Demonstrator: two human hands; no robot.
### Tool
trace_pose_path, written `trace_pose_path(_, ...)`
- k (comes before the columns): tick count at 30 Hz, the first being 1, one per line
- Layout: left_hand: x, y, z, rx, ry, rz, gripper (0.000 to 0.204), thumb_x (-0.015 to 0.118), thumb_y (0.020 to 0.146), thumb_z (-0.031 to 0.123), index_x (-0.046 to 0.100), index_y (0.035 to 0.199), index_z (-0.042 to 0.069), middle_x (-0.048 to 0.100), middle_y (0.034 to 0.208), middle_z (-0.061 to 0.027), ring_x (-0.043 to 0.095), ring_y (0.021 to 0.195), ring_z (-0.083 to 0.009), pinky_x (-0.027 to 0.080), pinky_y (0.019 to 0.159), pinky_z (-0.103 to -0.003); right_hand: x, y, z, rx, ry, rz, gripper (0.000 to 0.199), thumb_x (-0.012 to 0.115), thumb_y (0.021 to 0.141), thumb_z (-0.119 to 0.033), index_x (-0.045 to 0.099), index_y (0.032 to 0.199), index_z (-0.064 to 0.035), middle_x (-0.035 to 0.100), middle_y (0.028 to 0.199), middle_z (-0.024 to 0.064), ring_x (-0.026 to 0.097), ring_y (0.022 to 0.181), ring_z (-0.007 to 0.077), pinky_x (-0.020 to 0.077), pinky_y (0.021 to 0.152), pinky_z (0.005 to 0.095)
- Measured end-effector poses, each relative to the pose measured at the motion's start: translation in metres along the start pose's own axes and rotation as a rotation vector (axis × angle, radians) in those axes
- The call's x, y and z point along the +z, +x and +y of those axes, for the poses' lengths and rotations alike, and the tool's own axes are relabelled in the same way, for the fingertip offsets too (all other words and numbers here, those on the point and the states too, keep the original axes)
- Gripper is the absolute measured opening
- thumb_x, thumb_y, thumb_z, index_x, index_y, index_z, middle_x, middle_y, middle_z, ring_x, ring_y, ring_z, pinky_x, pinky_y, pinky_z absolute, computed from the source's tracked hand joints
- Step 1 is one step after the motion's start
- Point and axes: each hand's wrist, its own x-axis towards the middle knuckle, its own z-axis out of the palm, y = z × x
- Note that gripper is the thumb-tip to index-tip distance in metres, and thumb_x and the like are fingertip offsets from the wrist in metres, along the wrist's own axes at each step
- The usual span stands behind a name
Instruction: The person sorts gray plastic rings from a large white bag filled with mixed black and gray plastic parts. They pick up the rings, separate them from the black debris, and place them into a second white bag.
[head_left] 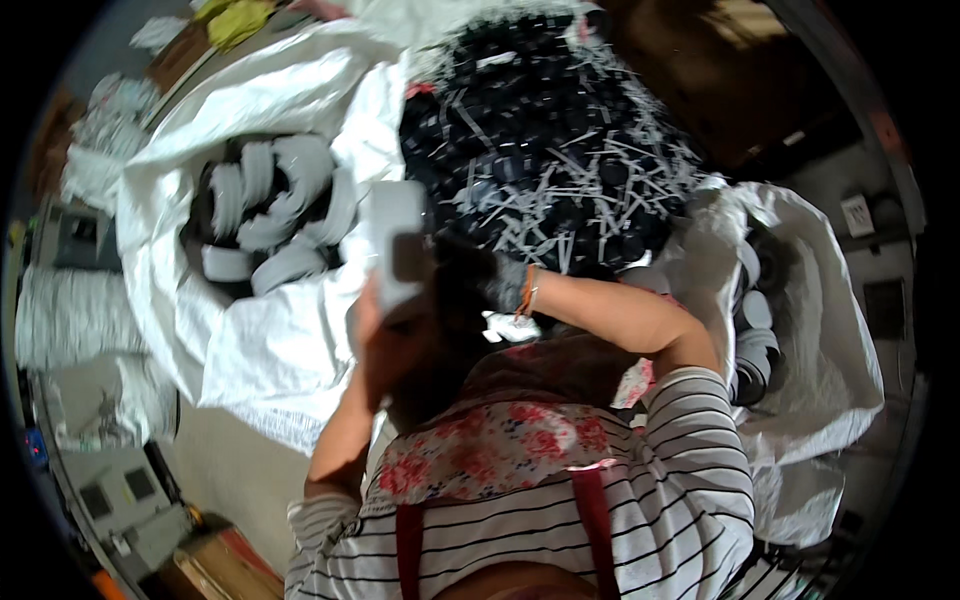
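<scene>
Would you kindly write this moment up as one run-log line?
left hand: holds grey flat piece | right hand: gloved, at the piece | ahead: pile of dark parts | left: white sack of grey pieces

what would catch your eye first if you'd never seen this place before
First the big heap of black parts and pale strips at top centre. Left of it, an open white sack holds stacked grey curved pieces. In the middle, the left hand holds up a flat grey piece.
</scene>
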Motion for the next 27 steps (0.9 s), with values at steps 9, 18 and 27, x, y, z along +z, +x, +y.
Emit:
trace_pose_path(9,-0.073,0.049,-0.048,-0.292,0.011,0.518,0.047,0.067,0.081,0.007,0.047,0.122,-0.005,0.048,0.130,-0.0189,0.047,0.119,-0.0234,0.033,0.102,-0.033,-0.057,-0.022,-0.104,0.029,-1.122,0.522,0.027,0.064,0.086,-0.031,0.056,0.090,-0.0048,0.061,0.083,0.0035,0.057,0.079,0.0103,0.0469,0.071,0.0254)
trace_pose_path(18,0.061,0.076,-0.071,-0.537,-0.611,0.208,0.004,0.062,0.085,0.004,0.059,0.085,0.001,0.065,0.099,-0.0096,0.057,0.088,-0.0110,0.045,0.079,-0.024,-0.178,-0.051,-0.164,-0.181,-1.921,1.012,0.055,0.061,0.079,-0.040,0.053,0.113,0.0029,0.055,0.114,0.0244,0.051,0.111,0.0361,0.0398,0.096,0.0419)
trace_pose_path(27,0.107,0.095,-0.105,-0.754,-0.687,0.278,0.010,0.061,0.087,0.010,0.059,0.090,0.000,0.061,0.089,-0.0016,0.049,0.072,-0.0035,0.040,0.069,-0.017,-0.279,-0.005,-0.195,0.036,-2.067,0.820,0.083,0.073,0.068,-0.039,0.036,0.134,-0.0037,0.037,0.138,0.0199,0.034,0.129,0.0339,0.0301,0.106,0.0418)
